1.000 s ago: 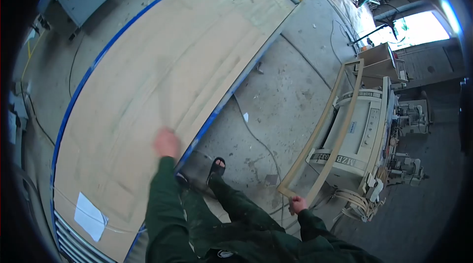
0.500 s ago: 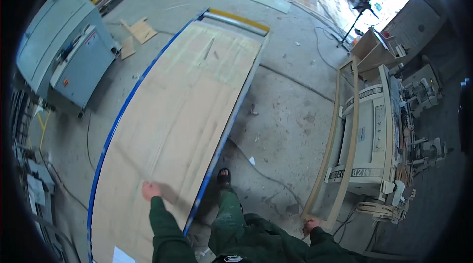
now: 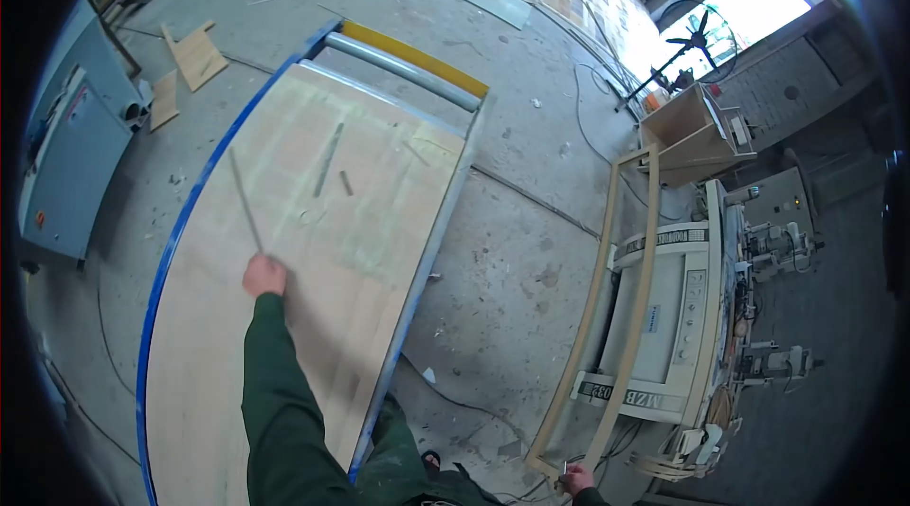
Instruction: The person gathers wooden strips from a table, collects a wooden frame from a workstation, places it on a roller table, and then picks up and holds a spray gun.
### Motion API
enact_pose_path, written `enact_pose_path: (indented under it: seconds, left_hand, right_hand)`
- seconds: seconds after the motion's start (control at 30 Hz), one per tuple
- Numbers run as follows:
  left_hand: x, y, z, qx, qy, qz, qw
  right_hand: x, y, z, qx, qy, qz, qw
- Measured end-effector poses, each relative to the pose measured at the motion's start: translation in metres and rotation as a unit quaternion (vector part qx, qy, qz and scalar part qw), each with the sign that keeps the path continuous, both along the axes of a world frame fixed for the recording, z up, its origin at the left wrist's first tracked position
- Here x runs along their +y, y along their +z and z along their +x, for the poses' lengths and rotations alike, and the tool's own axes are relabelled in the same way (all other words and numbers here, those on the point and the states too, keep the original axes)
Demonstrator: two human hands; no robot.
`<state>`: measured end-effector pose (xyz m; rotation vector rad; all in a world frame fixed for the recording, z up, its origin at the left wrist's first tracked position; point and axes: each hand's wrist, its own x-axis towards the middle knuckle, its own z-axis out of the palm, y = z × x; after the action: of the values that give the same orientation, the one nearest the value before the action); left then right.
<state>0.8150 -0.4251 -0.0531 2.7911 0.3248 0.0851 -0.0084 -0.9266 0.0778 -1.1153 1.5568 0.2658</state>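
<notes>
My left hand is closed around one end of a thin grey stick, which points away from me over a long pale wooden board. The board lies on a roller table with a blue side rail. Farther up the board are a narrow dark strip and a short strip. At the lower right, my right hand is closed beside the near corner of a long narrow wooden frame. A small shiny bit shows at its fingers; what it grips I cannot make out.
The frame leans at a machine marked MZB on the right. Behind it stand an open wooden box and a black fan. A blue-grey cabinet is at left, near wood scraps. Cables cross the floor.
My left hand has moved forward along the board with the stick. My view has shifted forward. My right hand stays by the frame's near corner, and a shiny bit now shows at its fingers.
</notes>
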Motion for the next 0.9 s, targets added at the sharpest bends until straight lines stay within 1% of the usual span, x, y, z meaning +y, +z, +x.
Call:
enact_pose_path:
  seconds: [0.03, 0.07, 0.1, 0.13, 0.17, 0.2, 0.23, 0.3, 0.37, 0.4, 0.47, 0.5, 0.53, 0.57, 0.6, 0.63, 0.67, 0.7, 0.73, 0.77, 0.8, 0.83, 0.87, 0.9]
  left_hand:
    - [-0.039, -0.002, 0.03, -0.015, -0.029, -0.016, 0.999]
    - [-0.078, 0.0, 0.05, -0.022, -0.053, -0.03, 0.998]
    - [-0.115, 0.005, 0.064, -0.028, -0.076, -0.043, 0.996]
    - [-0.149, 0.005, 0.073, -0.016, -0.095, -0.063, 0.993]
    - [-0.179, 0.005, 0.076, -0.004, -0.113, -0.082, 0.99]
    - [-0.205, 0.004, 0.069, -0.001, -0.192, -0.094, 0.977]
    - [-0.228, 0.005, 0.058, 0.001, -0.269, -0.105, 0.957]
    - [-0.266, -0.013, 0.028, 0.024, -0.409, -0.064, 0.91]
    - [-0.281, 0.014, -0.001, 0.013, -0.521, -0.118, 0.845]
    - [-0.276, 0.026, -0.004, 0.016, -0.524, -0.113, 0.844]
    - [-0.272, 0.037, -0.003, 0.004, -0.451, -0.153, 0.879]
    - [-0.26, 0.033, 0.009, -0.01, -0.374, -0.161, 0.913]
    - [-0.243, 0.035, 0.031, -0.048, -0.306, -0.172, 0.935]
    - [-0.222, 0.046, 0.054, -0.006, -0.233, -0.155, 0.96]
    - [-0.206, 0.046, 0.076, -0.044, -0.154, -0.131, 0.978]
    - [-0.192, 0.043, 0.097, -0.035, -0.095, -0.063, 0.993]
    - [-0.186, 0.041, 0.112, -0.029, -0.033, 0.006, 0.999]
    - [-0.195, 0.038, 0.116, -0.033, -0.029, 0.008, 0.999]
    - [-0.212, 0.032, 0.114, -0.008, -0.066, 0.001, 0.998]
    - [-0.234, 0.024, 0.111, 0.018, -0.1, -0.006, 0.995]
    - [-0.268, 0.015, 0.104, 0.022, -0.137, -0.013, 0.99]
    - [-0.307, 0.012, 0.091, 0.029, -0.171, -0.019, 0.985]
    - [-0.345, 0.016, 0.082, 0.064, -0.199, 0.001, 0.978]
    - [-0.374, 0.015, 0.072, 0.003, -0.273, -0.066, 0.96]
  right_hand:
    - [0.008, 0.009, 0.007, -0.002, -0.015, -0.03, 0.999]
    - [0.044, 0.072, 0.086, 0.114, 0.028, -0.072, 0.991]
    - [0.047, 0.065, 0.075, 0.095, 0.029, -0.082, 0.992]
    - [0.045, 0.064, 0.067, 0.057, -0.148, -0.006, 0.987]
    - [0.051, 0.02, -0.02, 0.011, 0.2, -0.271, 0.942]
    - [0.063, 0.059, 0.037, 0.108, 0.028, -0.047, 0.993]
    - [0.063, 0.066, 0.05, 0.112, 0.031, -0.046, 0.992]
    - [0.065, 0.051, 0.03, 0.114, -0.004, -0.001, 0.993]
    - [0.07, 0.04, 0.019, 0.115, -0.044, 0.049, 0.991]
    - [0.067, 0.037, 0.02, 0.116, -0.047, 0.055, 0.991]
    - [0.059, 0.045, 0.052, 0.162, -0.074, 0.059, 0.982]
    - [0.054, 0.039, 0.045, 0.159, -0.081, 0.062, 0.982]
    - [0.041, 0.023, 0.029, 0.127, -0.086, 0.055, 0.987]
    - [0.021, -0.002, 0.012, 0.094, -0.09, 0.048, 0.99]
    - [-0.001, -0.027, -0.007, 0.061, -0.091, 0.041, 0.993]
    - [-0.027, -0.054, -0.033, -0.297, -0.159, 0.268, 0.903]
    - [-0.031, -0.064, -0.027, -0.299, -0.158, 0.273, 0.901]
    - [-0.035, -0.069, -0.011, -0.19, -0.024, 0.183, 0.964]
    - [-0.046, -0.073, 0.007, -0.073, 0.113, 0.081, 0.988]
    - [-0.069, -0.075, 0.028, 0.047, 0.247, -0.027, 0.967]
    - [-0.101, -0.081, 0.044, 0.047, 0.259, -0.027, 0.964]
    - [-0.136, -0.085, 0.059, 0.019, 0.211, -0.01, 0.977]
    - [-0.179, -0.091, 0.089, -0.012, 0.167, 0.005, 0.986]
    - [-0.22, -0.095, 0.121, -0.041, 0.122, 0.023, 0.991]
